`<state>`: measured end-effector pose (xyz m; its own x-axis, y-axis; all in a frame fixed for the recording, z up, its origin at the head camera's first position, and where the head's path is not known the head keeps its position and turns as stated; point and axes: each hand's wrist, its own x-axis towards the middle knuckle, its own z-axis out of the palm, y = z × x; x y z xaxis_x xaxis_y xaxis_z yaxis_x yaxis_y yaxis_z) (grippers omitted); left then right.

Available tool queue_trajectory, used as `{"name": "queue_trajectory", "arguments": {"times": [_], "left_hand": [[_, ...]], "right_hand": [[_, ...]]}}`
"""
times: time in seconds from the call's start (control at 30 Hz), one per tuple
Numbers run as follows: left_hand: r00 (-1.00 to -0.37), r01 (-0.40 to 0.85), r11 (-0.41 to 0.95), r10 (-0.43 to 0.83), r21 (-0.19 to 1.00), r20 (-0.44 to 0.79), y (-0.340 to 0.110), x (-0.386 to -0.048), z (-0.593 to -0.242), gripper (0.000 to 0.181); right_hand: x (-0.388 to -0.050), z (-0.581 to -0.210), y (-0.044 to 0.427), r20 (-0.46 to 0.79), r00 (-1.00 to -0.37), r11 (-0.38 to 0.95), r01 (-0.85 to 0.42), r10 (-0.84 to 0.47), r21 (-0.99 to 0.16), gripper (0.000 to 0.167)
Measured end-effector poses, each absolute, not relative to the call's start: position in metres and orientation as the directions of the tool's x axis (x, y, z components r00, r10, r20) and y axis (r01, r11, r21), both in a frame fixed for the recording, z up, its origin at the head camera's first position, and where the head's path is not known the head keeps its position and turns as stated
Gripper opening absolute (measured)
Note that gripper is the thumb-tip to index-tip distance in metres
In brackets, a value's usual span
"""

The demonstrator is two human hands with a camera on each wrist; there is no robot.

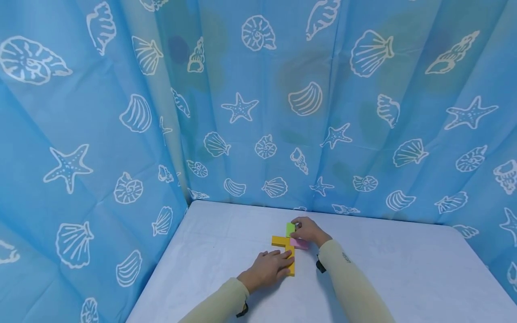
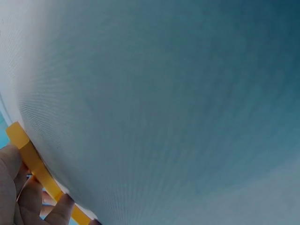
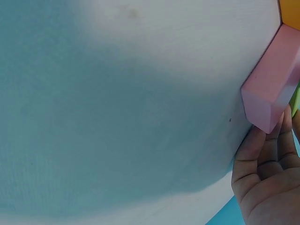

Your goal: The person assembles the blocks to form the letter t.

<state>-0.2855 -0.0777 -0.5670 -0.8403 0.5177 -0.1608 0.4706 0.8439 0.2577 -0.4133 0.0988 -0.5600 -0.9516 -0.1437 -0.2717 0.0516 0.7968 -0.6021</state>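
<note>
Near far table edge [image 1: 250, 209], right hand [image 1: 308, 230] pinches green block [image 1: 290, 229].

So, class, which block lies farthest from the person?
The green block, at the right hand; the pink block and yellow blocks lie nearer.

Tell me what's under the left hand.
Under the left hand, a yellow block shows in part; the stretches beneath the fingers, and anything under the palm, are covered.

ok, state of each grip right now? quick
Left grip: open, fingers resting on the yellow block.
Right grip: closed, pinching the green block between thumb and finger.
</note>
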Motion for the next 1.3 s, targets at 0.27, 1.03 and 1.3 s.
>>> {"name": "queue_trajectory", "arguments": {"times": [0.27, 1.03, 1.3], "left_hand": [[-0.838, 0.465, 0.844, 0.517, 0.268, -0.175, -0.0783, -0.2866, -0.5640, 0.047], [-0.837, 0.476, 0.834, 0.527, 0.279, -0.144, -0.0798, -0.2862, -0.5656, 0.047], [-0.841, 0.475, 0.837, 0.523, 0.271, -0.140, -0.0787, -0.2832, -0.5652, 0.047]], "right_hand": [[-0.4110, -0.5569, 0.0994, -0.279, -0.949, 0.782, 0.061, -0.147, -0.621, 0.052], [-0.4066, -0.5510, 0.0984, -0.303, -0.942, 0.770, 0.085, -0.145, -0.633, 0.054], [-0.4040, -0.5514, 0.0998, -0.301, -0.938, 0.774, 0.062, -0.170, -0.630, 0.054]]}}
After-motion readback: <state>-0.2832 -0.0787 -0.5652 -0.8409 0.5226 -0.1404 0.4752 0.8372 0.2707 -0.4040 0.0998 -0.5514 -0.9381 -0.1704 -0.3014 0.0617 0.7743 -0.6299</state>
